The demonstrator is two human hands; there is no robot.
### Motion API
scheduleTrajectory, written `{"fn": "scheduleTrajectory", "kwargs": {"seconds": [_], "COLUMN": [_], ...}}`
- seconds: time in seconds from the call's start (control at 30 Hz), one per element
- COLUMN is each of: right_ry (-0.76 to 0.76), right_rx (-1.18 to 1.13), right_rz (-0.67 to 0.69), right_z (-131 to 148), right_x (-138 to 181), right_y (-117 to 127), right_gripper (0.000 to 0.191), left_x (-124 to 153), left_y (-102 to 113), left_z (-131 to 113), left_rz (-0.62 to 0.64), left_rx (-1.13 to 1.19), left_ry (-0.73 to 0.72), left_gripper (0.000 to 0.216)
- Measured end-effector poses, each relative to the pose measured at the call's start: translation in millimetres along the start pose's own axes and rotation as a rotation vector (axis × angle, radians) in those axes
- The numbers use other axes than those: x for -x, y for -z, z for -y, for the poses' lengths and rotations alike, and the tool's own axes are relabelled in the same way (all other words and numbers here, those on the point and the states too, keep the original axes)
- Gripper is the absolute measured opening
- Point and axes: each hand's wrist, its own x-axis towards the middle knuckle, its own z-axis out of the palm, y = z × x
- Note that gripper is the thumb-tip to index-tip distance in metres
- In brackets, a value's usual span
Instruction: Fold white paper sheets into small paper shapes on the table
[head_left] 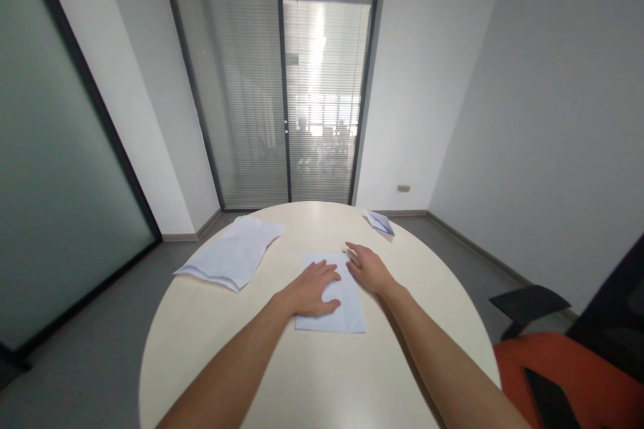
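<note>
A white sheet of paper lies on the round cream table in front of me. My left hand rests flat on the sheet's left part, fingers spread and thumb pointing right. At the sheet's upper right edge is my right hand, with its index finger stretched forward and the other fingers partly curled beneath; nothing shows in its grasp. Part of the paper's left and right edges is hidden under the hands.
A stack of white paper sheets lies at the table's far left. A folded piece of paper sits near the far right edge. An orange chair with black armrests stands close to the table's right side. Behind are glass doors.
</note>
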Motion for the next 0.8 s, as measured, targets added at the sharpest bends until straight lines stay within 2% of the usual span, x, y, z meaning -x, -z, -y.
{"fn": "scheduleTrajectory", "kwargs": {"seconds": [0.13, 0.23, 0.3, 0.4, 0.5, 0.6, 0.73, 0.8], "right_ry": [0.112, 0.191, 0.158, 0.051, -0.023, -0.016, 0.096, 0.087], "right_rx": [-0.067, -0.18, -0.168, -0.095, 0.024, 0.119, 0.03, -0.01], "right_rz": [0.016, 0.194, 0.27, 0.328, 0.315, 0.255, 0.275, 0.326], "right_z": [16.0, 28.7, 30.5, 24.6, 20.0, 23.8, 31.6, 31.2], "right_x": [-3.2, -1.8, 0.5, 3.4, 4.4, 3.8, 3.0, 3.3], "right_y": [-3.6, -10.0, -13.7, -14.4, -9.9, -6.3, -9.5, -12.5], "right_gripper": [0.044, 0.048, 0.052, 0.057, 0.057, 0.051, 0.05, 0.056], "left_x": [-0.7, -1.7, -2.3, -3.4, -4.6, -5.2, -5.1, -4.9], "left_y": [0.9, -0.6, -3.7, -9.1, -11.9, -12.0, -12.2, -12.2], "left_z": [-0.6, 0.6, 2.9, 7.3, 9.9, 10.2, 10.9, 11.7], "left_rz": [0.012, 0.005, -0.001, -0.004, 0.003, 0.002, -0.018, -0.027], "left_rx": [-0.028, -0.052, -0.063, -0.08, -0.102, -0.115, -0.122, -0.125], "left_ry": [-0.016, -0.046, -0.002, 0.168, 0.298, 0.334, 0.337, 0.338], "left_gripper": [0.059, 0.058, 0.061, 0.067, 0.069, 0.065, 0.059, 0.058]}}
